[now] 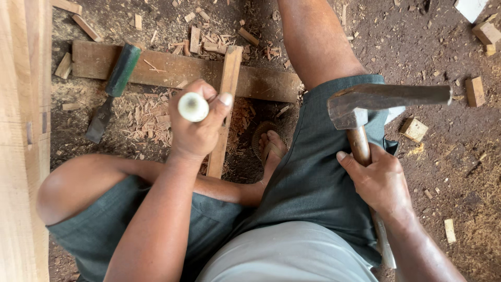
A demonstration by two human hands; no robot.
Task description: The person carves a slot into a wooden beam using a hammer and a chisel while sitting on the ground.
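Left hand (194, 127) is fisted round a pale-handled tool (193, 106), prob. a chisel, butt end facing up, held over a narrow wood strip (225, 99) that runs near-to-far across a wider plank (172, 70) on the dirt floor. Right hand (379, 180) grips the wooden handle of a hammer (376, 102), metal head raised at right, above the knee. A 2nd chisel w/ green handle (114, 86) lies far left on the plank, among wood chips (148, 117).
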